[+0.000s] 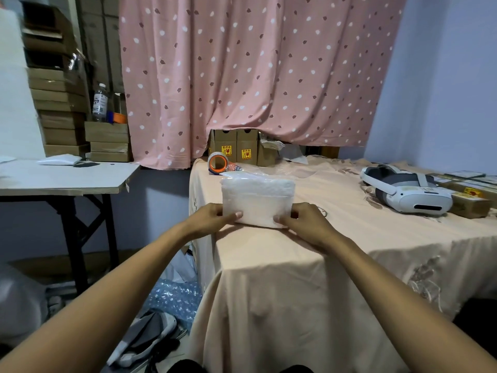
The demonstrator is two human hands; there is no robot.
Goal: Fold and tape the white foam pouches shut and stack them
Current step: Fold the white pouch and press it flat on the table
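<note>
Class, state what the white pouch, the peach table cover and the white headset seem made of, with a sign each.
White padded pouch: probably soft foam sheet, matt, pebbled surface. Peach table cover: woven cloth, slight sheen, hanging in folds. White and grey headset: likely hard plastic, smooth with soft highlights.

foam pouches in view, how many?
2. Near pouch on the cloth, gripped by left hand and right hand; far pouch flat on the white table at left. More may be hidden behind the near one.

Both hands, left hand (212,218) and right hand (304,220), grip the white foam pouch (256,203) on the peach tablecloth (336,249).
</note>
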